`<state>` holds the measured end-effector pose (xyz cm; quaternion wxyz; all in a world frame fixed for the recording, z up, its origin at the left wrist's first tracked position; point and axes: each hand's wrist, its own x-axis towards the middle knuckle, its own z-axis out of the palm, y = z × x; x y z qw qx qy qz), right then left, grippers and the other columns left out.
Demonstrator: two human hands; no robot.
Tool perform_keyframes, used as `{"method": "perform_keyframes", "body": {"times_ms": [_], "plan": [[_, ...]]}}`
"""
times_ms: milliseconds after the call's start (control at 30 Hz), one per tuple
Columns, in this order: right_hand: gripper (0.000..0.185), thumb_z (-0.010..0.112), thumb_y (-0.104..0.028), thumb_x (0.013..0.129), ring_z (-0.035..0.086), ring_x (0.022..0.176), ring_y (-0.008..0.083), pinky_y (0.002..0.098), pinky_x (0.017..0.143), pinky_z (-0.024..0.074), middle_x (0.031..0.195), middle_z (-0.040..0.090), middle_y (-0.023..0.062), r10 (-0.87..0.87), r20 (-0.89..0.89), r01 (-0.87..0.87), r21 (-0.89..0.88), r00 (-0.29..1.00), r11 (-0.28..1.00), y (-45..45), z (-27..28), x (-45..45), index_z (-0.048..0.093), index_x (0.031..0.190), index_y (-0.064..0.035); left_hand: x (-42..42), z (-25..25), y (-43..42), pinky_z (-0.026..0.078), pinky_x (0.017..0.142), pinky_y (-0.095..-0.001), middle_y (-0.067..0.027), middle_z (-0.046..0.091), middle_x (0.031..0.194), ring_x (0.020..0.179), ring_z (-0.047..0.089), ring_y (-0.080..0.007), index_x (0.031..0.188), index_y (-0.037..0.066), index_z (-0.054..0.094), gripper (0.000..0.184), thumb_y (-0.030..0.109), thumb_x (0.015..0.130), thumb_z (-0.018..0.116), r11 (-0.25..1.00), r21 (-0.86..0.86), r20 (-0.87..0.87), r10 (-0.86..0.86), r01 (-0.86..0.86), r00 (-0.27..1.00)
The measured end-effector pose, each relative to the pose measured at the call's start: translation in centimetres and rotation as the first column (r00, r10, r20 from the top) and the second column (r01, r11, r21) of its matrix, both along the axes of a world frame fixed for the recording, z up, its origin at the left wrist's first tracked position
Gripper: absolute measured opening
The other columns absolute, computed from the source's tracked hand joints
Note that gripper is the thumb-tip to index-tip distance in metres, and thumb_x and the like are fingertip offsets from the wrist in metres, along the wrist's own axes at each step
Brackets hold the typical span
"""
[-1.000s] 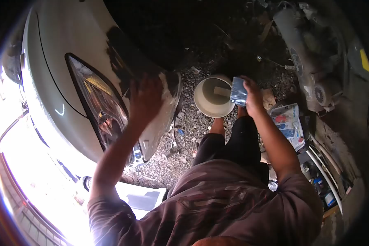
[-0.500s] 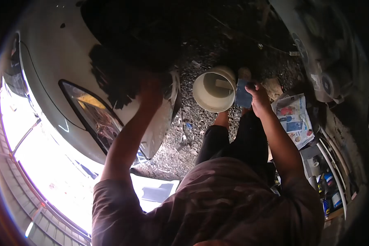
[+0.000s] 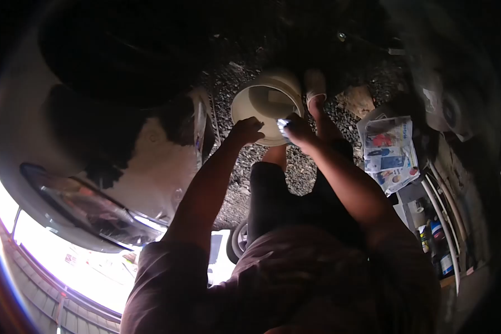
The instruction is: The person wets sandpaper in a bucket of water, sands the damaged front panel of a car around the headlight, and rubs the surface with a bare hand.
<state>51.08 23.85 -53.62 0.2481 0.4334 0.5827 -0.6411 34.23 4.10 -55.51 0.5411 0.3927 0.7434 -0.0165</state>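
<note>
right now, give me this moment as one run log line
left hand: at bucket rim, grasp unclear | right hand: holding small sheet at bucket rim | newspaper: right of bucket

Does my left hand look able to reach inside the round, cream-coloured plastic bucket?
Likely yes: your left hand is by the bucket, its mouth is uncovered, and your right hand, across from it, seems to leave room.

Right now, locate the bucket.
Head view, upper middle: the bucket is left of the newspaper, with left hand and right hand at its near rim.
</note>
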Motion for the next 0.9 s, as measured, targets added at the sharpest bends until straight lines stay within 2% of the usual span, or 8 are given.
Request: {"method": "perform_keyframes", "body": {"times_ms": [200, 333, 567, 633, 700, 767, 800, 900], "plan": [[0.040, 0.059, -0.025, 0.100, 0.066, 0.125, 0.0426, 0.0511, 0.106, 0.0520, 0.137, 0.067, 0.0270, 0.460, 0.008, -0.455, 0.165, 0.888, 0.875, -5.8, -15.0, -6.6, 0.071, 0.132, -0.0062, 3.0, -17.4, 0.0, 0.059, 0.099, -0.0473, -0.0199, 0.074, 0.130, 0.118, 0.073, -0.0344, 0.128, 0.012, 0.075, 0.050, 0.022, 0.079, 0.073, 0.914, -0.399, 0.083, 0.119, -0.076, 0.989], [0.047, 0.059, -0.032, 0.102, 0.060, 0.136, 0.0378, 0.0495, 0.115, 0.0476, 0.145, 0.063, 0.0257, 0.298, 0.219, -0.370, 0.568, 0.929, 0.735, -8.3, -28.9, -11.0, 0.066, 0.141, -0.0060, 2.3, -26.2, -1.0, 0.057, 0.102, -0.0493, -0.0216, 0.072, 0.134, 0.121, 0.071, -0.0375, 0.138, 0.009, 0.070, 0.052, 0.028, 0.089, 0.070, 0.913, -0.263, -0.040, 0.312, -0.311, 0.949], [0.043, 0.061, -0.029, 0.100, 0.063, 0.129, 0.0398, 0.0506, 0.110, 0.0492, 0.138, 0.067, 0.0253, 0.529, 0.204, -0.535, 0.591, 0.824, 0.604, -9.0, -39.4, -12.2, 0.070, 0.134, -0.0055, 5.7, -30.5, -0.7, 0.040, 0.123, -0.0476, -0.0263, 0.062, 0.148, 0.145, 0.054, -0.0348, 0.153, 0.004, 0.056, 0.060, 0.039, 0.104, 0.056, 0.689, 0.012, -0.351, 0.681, -0.724, 0.643], [0.041, 0.062, -0.028, 0.099, 0.064, 0.127, 0.0404, 0.0509, 0.109, 0.0497, 0.136, 0.068, 0.0252, 0.549, 0.155, -0.522, 0.594, 0.821, 0.613, -8.6, -40.2, -11.7, 0.071, 0.133, -0.0054, 7.0, -33.3, -1.9, 0.046, 0.117, -0.0487, -0.0267, 0.066, 0.142, 0.138, 0.060, -0.0375, 0.142, 0.003, 0.066, 0.049, 0.032, 0.103, 0.058, 0.781, 0.151, -0.415, 0.607, -0.606, 0.678], [0.040, 0.062, -0.027, 0.098, 0.065, 0.125, 0.0410, 0.0512, 0.108, 0.0502, 0.134, 0.069, 0.0251, 0.547, 0.069, -0.476, 0.589, 0.834, 0.652, -8.2, -39.7, -11.1, 0.072, 0.131, -0.0053, 6.4, -31.6, -2.1, 0.058, 0.100, -0.0475, -0.0259, 0.073, 0.128, 0.118, 0.072, -0.0388, 0.134, 0.002, 0.070, 0.041, 0.024, 0.099, 0.063, 0.773, -0.376, -0.033, 0.540, -0.511, 0.841], [0.039, 0.063, -0.026, 0.098, 0.066, 0.123, 0.0416, 0.0515, 0.106, 0.0506, 0.132, 0.071, 0.0250, 0.519, -0.042, -0.395, 0.597, 0.854, 0.699, -8.1, -37.6, -9.8, 0.073, 0.129, -0.0051, 5.7, -28.3, -2.3, 0.063, 0.082, -0.0443, -0.0199, 0.077, 0.111, 0.094, 0.078, -0.0354, 0.123, 0.001, 0.073, 0.034, 0.022, 0.097, 0.069, 0.813, -0.395, 0.064, 0.490, -0.429, 0.869], [0.039, 0.063, -0.026, 0.097, 0.067, 0.122, 0.0419, 0.0516, 0.106, 0.0509, 0.130, 0.071, 0.0249, 0.499, -0.104, -0.342, 0.609, 0.860, 0.716, -7.9, -35.9, -9.6, 0.073, 0.128, -0.0051, 5.2, -24.8, -2.1, 0.063, 0.078, -0.0413, -0.0155, 0.077, 0.107, 0.088, 0.077, -0.0300, 0.122, 0.001, 0.072, 0.033, 0.023, 0.098, 0.071, 0.499, -0.449, 0.086, 0.850, -0.741, 0.520], [0.038, 0.063, -0.025, 0.097, 0.067, 0.120, 0.0425, 0.0519, 0.104, 0.0513, 0.128, 0.073, 0.0248, 0.422, -0.233, -0.218, 0.590, 0.876, 0.778, -8.1, -30.0, -9.9, 0.074, 0.127, -0.0049, 6.0, -13.7, -1.8, 0.058, 0.086, -0.0340, -0.0124, 0.077, 0.107, 0.096, 0.074, -0.0190, 0.128, 0.001, 0.070, 0.043, 0.037, 0.105, 0.068, -0.075, -0.200, 0.277, 0.952, -0.977, -0.130]]}}
